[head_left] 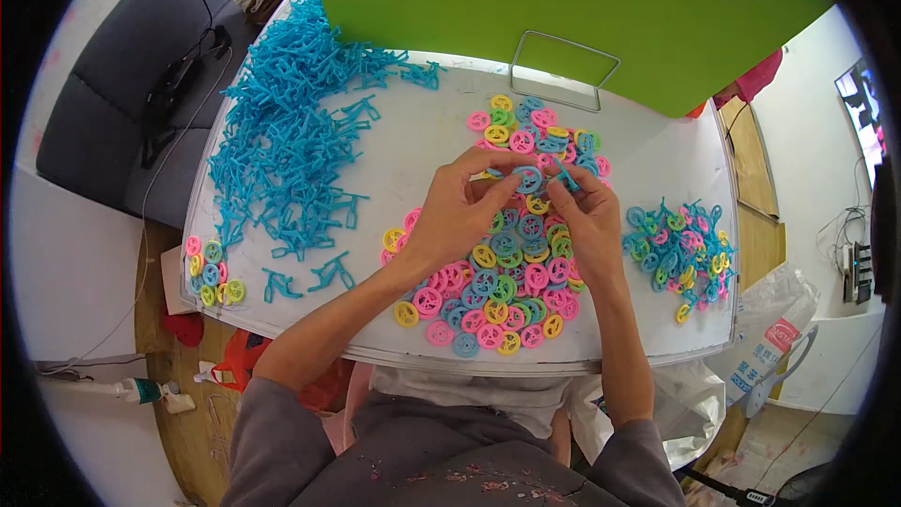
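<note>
Above the middle of the table, my left hand (466,209) pinches a light-blue plastic wheel (527,179) between thumb and fingers. Close beside it my right hand (589,216) grips a small blue plastic frame piece (565,178), partly covered by the fingers. Whether wheel and frame touch, I cannot tell. Beneath both hands spreads a heap of pink, yellow, green and blue wheels (507,263). At the left lies a large pile of blue frame pieces (291,131). A smaller pile of frames with coloured wheels on them (680,253) rests at the right.
A tall green panel (582,9) stands along the table's far side, with a wire stand (565,70) before it. Several wheels (214,272) sit at the white table's (413,122) left corner. Plastic bags (770,338) are beyond the right edge, and a dark grey sofa (122,75) is at far left.
</note>
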`<state>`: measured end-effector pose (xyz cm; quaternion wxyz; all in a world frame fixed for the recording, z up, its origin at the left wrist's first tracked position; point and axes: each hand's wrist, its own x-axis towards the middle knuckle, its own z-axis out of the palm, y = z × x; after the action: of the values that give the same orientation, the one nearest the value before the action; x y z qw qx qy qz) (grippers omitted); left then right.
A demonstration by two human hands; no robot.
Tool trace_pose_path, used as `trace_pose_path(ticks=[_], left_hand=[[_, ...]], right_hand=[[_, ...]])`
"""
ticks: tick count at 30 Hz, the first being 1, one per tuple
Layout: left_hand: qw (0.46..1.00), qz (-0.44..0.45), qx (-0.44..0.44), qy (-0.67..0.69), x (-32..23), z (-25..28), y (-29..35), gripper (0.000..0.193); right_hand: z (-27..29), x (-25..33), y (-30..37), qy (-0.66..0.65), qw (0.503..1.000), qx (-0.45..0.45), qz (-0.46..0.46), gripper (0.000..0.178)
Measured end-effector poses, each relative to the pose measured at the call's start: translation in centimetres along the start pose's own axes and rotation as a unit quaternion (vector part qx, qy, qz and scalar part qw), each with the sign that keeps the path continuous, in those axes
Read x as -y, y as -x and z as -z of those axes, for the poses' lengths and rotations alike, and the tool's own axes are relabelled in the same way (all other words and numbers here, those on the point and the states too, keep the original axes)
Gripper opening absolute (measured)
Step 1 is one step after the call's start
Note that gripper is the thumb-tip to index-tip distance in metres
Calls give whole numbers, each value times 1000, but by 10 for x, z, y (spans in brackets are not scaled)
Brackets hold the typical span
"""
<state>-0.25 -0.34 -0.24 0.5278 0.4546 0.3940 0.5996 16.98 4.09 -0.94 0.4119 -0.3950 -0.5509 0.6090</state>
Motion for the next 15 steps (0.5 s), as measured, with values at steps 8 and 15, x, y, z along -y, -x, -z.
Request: trace_pose_path(ticks=[8, 15], left_hand=[[998, 60, 13, 19, 0, 9, 0, 28], [996, 82, -17, 29, 4, 7, 2, 21]], right_hand=[[1, -10, 0, -73, 997, 22, 1, 16], [-6, -7, 3, -21, 1000, 7, 20, 14]])
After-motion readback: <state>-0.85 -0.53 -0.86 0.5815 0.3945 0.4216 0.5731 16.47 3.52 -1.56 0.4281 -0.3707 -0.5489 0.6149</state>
